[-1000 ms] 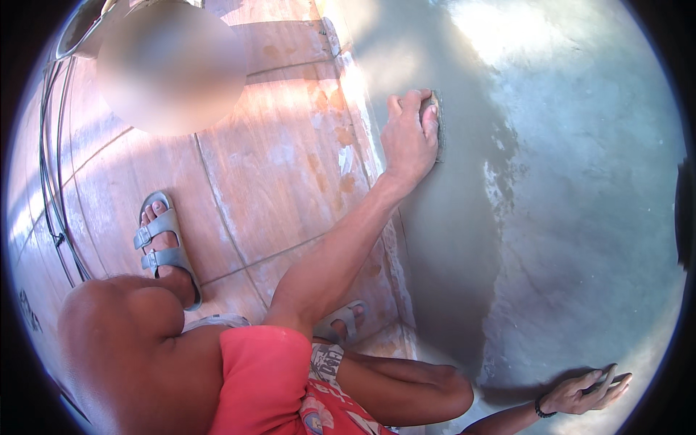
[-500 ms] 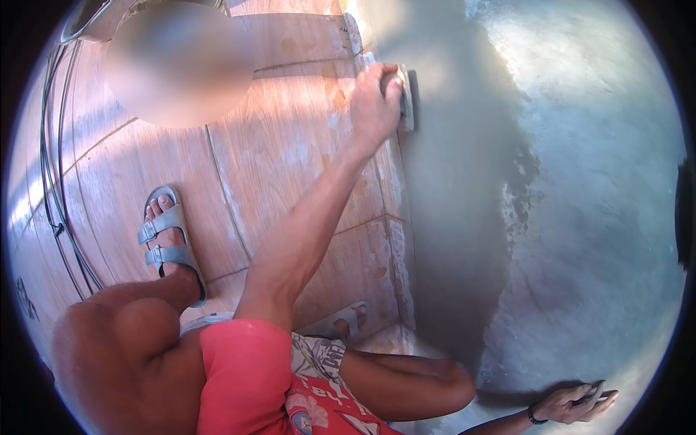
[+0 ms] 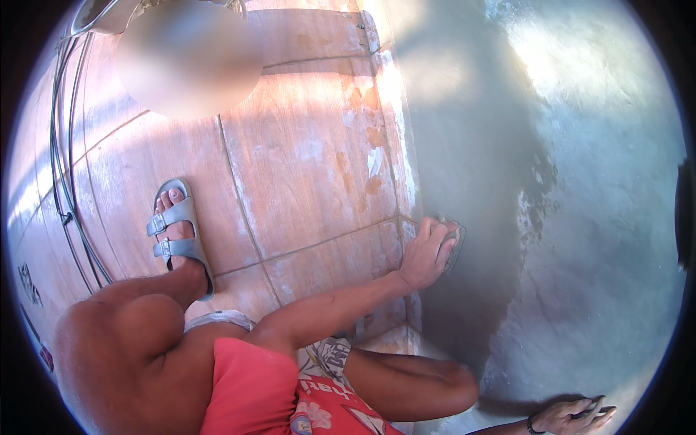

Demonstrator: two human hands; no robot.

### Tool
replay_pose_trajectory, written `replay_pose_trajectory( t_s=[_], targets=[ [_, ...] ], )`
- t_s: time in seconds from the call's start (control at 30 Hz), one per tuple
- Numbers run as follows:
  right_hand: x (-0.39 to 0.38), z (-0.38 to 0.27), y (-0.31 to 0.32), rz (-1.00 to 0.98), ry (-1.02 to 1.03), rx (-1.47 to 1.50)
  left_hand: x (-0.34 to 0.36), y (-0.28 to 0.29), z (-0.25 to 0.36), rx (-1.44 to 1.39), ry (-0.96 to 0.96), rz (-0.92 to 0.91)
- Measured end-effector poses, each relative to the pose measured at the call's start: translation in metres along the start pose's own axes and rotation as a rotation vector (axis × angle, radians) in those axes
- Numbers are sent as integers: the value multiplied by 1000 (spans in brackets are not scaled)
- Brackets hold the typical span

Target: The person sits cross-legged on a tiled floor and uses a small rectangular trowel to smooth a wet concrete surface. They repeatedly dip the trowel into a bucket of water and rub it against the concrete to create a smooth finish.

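My left hand is closed on a small grey-beige sponge-like pad. The pad lies against the smooth grey cement surface, close to where it meets the wood-look tiles. A darker, damp-looking band runs along that side, with an uneven edge against the paler part. At the lower right, my right hand, with a dark bracelet at the wrist, is near the pale cement. Its fingers are stretched apart; a dark strip between them may be shadow.
Wood-look tiles with whitish smears lie on the left. A sandalled foot rests on them. Dark cables run along the far left. At the upper left are a blurred round patch and a partly visible metallic rim.
My left hand has moved with the pad down along the cement edge, from near the top to mid-height, and the arm is now more bent. My right hand has barely moved.
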State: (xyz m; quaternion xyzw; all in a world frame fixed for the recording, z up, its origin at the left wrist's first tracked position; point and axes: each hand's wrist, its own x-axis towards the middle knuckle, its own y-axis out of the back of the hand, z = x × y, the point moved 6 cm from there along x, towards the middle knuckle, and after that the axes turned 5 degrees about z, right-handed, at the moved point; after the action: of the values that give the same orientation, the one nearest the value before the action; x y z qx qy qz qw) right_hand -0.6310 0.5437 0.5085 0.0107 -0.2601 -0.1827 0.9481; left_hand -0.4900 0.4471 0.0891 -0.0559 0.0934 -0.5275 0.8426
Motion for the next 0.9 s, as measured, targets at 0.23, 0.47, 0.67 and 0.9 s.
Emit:
replay_pose_trajectory(
  t_s=[0.23, 0.47, 0.67, 0.9],
  targets=[
    [-22, 21, -3, 9, 5, -32, 190, 88, -24, -51, 1, 297],
    [-26, 14, -8, 32, 54, -94, 81, 28, -18, 38, -64, 181],
    [-3, 8, 1, -10, 63, -4, 3, 13, -26, -19, -28, 19],
    [-21, 12, -2, 36, 2, 12, 206, 93, -17, 61, -97, 248]
  ],
)
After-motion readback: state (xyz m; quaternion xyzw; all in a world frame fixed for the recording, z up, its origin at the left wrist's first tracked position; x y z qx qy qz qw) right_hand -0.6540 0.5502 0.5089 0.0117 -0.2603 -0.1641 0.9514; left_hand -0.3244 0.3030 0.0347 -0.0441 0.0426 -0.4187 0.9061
